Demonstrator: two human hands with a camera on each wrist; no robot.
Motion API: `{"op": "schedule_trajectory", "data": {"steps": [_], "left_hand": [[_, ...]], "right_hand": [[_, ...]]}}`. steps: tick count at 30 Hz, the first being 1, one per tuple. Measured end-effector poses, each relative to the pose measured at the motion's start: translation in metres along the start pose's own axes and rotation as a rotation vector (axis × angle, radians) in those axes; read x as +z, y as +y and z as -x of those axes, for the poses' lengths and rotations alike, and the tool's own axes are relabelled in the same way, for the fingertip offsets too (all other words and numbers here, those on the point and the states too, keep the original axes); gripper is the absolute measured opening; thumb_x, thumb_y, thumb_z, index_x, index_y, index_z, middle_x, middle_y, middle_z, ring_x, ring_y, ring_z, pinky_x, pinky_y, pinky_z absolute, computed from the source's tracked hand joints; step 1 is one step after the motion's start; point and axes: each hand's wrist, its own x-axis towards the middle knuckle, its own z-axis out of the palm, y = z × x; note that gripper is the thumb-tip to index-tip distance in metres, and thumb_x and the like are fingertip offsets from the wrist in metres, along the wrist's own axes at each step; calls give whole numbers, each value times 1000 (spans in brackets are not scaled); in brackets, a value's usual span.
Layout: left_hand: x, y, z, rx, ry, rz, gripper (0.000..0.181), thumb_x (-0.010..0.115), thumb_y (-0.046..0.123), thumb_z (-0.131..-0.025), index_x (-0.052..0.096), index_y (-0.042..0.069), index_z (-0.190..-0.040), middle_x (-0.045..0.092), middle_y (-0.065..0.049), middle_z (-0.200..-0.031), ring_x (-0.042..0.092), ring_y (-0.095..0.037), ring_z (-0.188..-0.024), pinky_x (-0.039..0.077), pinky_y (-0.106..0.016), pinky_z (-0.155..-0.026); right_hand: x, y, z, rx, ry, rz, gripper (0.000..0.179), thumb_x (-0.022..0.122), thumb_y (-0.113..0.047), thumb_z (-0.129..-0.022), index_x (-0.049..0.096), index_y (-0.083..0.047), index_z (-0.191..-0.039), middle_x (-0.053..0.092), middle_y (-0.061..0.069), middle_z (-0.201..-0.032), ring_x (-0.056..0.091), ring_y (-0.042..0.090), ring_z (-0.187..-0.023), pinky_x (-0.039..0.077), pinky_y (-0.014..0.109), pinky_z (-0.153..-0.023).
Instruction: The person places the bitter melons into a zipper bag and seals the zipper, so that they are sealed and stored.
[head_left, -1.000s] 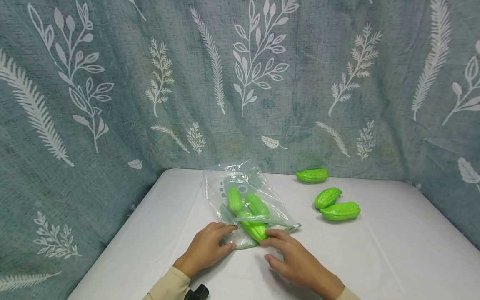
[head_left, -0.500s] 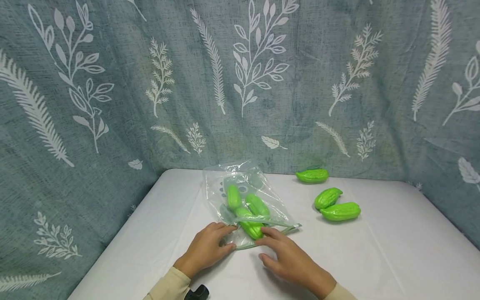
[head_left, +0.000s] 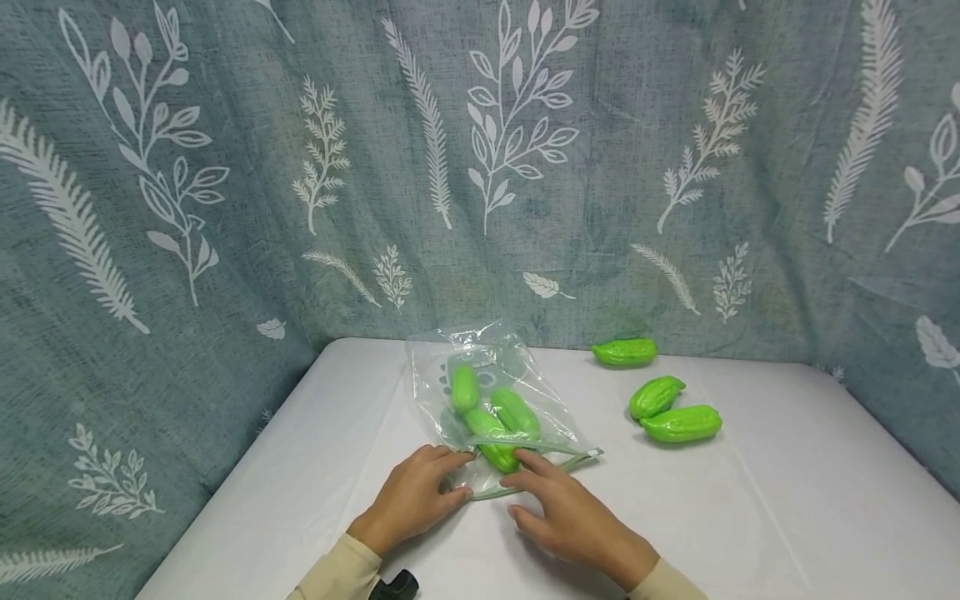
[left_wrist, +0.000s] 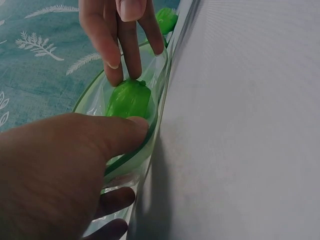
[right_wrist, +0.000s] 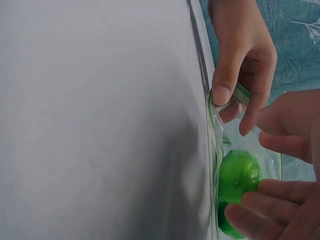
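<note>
Clear bag point(head_left: 431, 392), three gourds point(head_left: 464, 388) inside: left hand point(head_left: 415, 492), fingers pinching its rim point(head_left: 491, 494); right hand point(head_left: 566, 512), fingers spread, touching one gourd point(head_left: 496, 456).

"Count the green gourds point(head_left: 681, 423)."
"Six in all."
"Split by place?"
"Three inside the clear plastic bag point(head_left: 486, 379), three outside on the table point(head_left: 750, 517)."
"Break down the loose three."
"Two side by side, one farther back."
"Now bags and tables?"
"Only one of each."
"And hands?"
"Two: one left hand point(head_left: 416, 492), one right hand point(head_left: 566, 510)."
"Add the rest."
"Two beige sleeves point(head_left: 341, 571), plus one black object point(head_left: 395, 585) beside the left cuff."
</note>
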Motion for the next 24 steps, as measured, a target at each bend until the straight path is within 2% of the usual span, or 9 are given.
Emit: {"op": "schedule_trajectory", "data": {"steps": [13,24], "left_hand": [[1,0,0,-8,-13,2,45,80,33,-85,70,20,-127,69,5,-109,60,-13,-95,53,-35,-76],[1,0,0,-9,-8,-3,45,80,33,-84,70,20,-127,69,5,-108,60,-13,-95,52,-35,-76]], "right_hand": [[3,-2,-6,41,-70,-16,33,69,-26,-93,70,-15,-125,43,21,-151,44,39,-136,41,56,-105],[8,-1,-10,25,-90,-16,34,68,-27,-93,69,-15,-125,39,22,-153,43,38,-137,41,55,-105]]}}
